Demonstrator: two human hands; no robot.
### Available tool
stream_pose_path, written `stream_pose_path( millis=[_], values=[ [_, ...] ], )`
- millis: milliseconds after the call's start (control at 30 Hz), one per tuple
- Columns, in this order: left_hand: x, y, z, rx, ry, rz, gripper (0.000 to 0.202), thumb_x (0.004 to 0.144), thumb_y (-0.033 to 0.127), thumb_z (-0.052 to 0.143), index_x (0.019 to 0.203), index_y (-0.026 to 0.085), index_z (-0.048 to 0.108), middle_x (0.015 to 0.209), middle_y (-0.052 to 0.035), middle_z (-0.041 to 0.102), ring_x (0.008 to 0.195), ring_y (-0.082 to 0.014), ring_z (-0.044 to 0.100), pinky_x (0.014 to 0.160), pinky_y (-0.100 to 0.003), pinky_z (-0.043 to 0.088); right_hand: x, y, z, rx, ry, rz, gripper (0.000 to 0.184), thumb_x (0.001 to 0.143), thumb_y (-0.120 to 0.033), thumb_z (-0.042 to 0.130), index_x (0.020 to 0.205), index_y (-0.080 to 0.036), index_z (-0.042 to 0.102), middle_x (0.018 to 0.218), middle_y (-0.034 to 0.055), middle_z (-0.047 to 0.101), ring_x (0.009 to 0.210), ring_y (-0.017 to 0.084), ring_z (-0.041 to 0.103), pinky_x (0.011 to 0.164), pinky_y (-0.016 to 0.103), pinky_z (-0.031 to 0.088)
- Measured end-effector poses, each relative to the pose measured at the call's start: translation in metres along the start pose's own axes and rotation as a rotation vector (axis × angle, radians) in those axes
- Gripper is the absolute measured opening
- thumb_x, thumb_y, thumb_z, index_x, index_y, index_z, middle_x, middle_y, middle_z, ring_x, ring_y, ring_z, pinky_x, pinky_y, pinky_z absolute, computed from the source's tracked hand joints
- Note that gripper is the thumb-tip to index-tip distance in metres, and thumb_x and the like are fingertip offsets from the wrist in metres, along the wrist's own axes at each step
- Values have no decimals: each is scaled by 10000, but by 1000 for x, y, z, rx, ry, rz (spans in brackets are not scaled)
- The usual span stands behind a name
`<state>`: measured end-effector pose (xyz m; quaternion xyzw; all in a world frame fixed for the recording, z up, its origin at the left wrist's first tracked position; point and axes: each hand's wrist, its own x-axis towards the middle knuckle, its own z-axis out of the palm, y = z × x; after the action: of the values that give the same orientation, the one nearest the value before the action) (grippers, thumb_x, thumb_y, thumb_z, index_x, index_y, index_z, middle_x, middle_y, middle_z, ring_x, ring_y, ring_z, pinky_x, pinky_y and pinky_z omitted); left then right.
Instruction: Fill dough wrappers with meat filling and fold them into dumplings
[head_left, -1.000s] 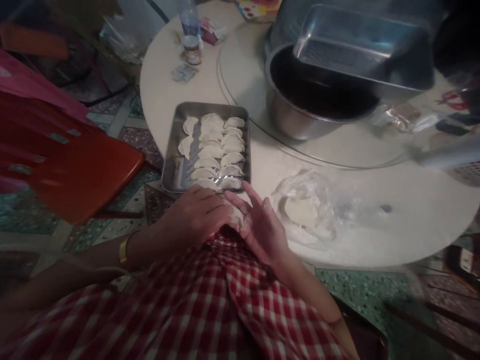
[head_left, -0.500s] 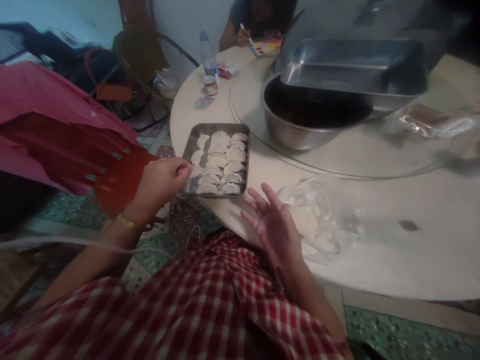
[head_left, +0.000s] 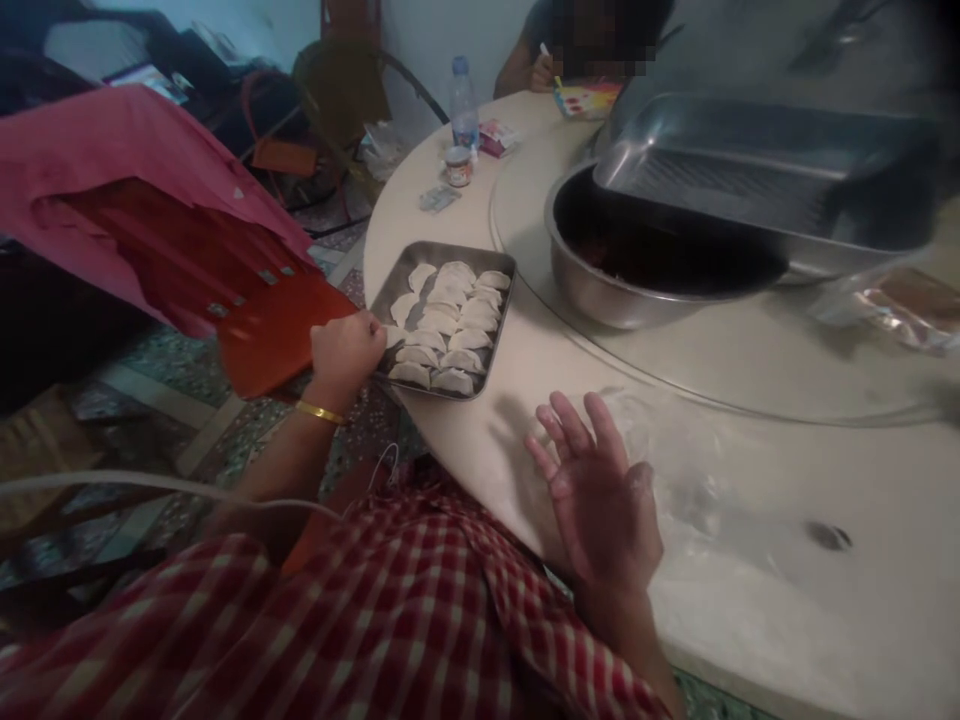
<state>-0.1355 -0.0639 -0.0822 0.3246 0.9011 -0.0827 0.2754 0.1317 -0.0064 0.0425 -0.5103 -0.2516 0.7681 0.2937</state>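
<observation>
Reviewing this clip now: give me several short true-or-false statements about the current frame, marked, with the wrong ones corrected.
1. The left hand holds a dumpling at the left side of the metal tray. True.
2. Both hands are clenched into fists. False: the right hand is open, its palm towards the camera.
3. More dumplings lie inside the tray. True.
4. Both wrists carry jewellery. False: a yellow bangle shows on the left wrist only.
5. A plastic bottle stands upright just beyond a small jar. True.
</observation>
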Motion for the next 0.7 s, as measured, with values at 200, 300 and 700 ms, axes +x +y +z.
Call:
stream_pose_path(
  millis=[200, 300, 700],
  values=[
    [-6, 4, 5, 4, 1, -38, 360, 911, 288, 397, 1084, 102, 651, 1012, -195, 708, 1009, -339, 647, 867, -450, 407, -3, 0, -6, -16, 25, 20, 517, 779, -655, 637, 1201, -356, 656, 1302, 24, 657, 1216, 231, 585, 979, 423, 499],
    [-9, 3, 2, -12, -12, -48, 334, 885, 300, 442, 1039, 116, 674, 1000, -198, 712, 995, -354, 649, 863, -461, 417, -5, 0, -7, -16, 7, -8, 524, 796, -646, 623, 1224, -346, 646, 1322, 29, 646, 1230, 229, 580, 990, 419, 495],
    [45, -44, -16, -461, -276, 59, 384, 998, 378, 394, 1158, 104, 610, 1059, -94, 691, 905, -174, 641, 836, -337, 508, -5, -5, -20, -73, 77, -145, 491, 841, -633, 554, 1202, -315, 653, 1266, 56, 679, 1174, 242, 620, 1022, 496, 454]
  ],
)
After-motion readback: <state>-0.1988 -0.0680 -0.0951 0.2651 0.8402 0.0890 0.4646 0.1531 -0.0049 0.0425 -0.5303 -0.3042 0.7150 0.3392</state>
